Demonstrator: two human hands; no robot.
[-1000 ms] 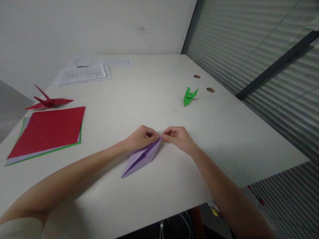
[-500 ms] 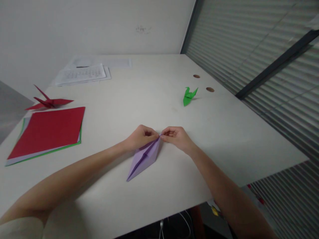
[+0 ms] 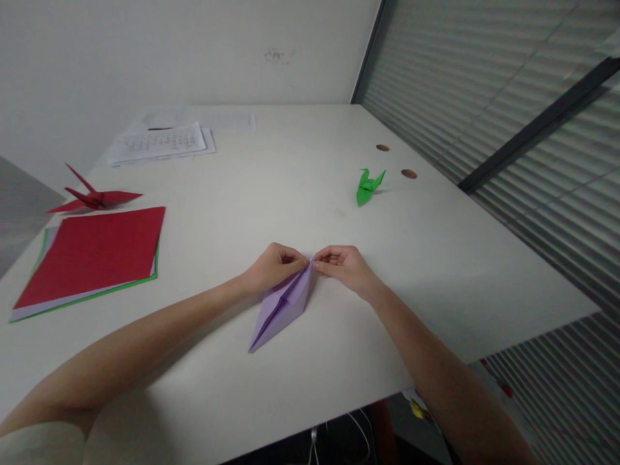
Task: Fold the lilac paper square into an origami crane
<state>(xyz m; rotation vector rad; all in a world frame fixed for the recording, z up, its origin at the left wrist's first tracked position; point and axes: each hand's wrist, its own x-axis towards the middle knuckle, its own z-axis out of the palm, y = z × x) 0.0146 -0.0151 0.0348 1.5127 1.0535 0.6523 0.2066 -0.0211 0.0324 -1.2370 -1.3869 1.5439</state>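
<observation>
A purple origami paper (image 3: 292, 302), folded into a long diamond with a slit down its middle, lies slantwise on the white table. Its near tip points toward me and to the left. My left hand (image 3: 278, 265) pinches it close to the far tip, thumb and fingers pressed together, covering part of its left edge. At that same tip my right hand (image 3: 343, 266) closes from the right, with thumb and forefinger together on the point. The two hands' fingertips almost meet there, and they hide the very end of the paper.
To the left lies a stack of coloured paper sheets (image 3: 97, 255), red on top, with a red paper crane (image 3: 97, 199) behind it. A small green paper crane (image 3: 369, 187) stands at the right. Written papers (image 3: 162, 143) lie at the back left. Blinds (image 3: 465, 97) run along the right side.
The near tip of the purple paper has shifted very slightly to the right. Both hands keep nearly the same place and pinch.
</observation>
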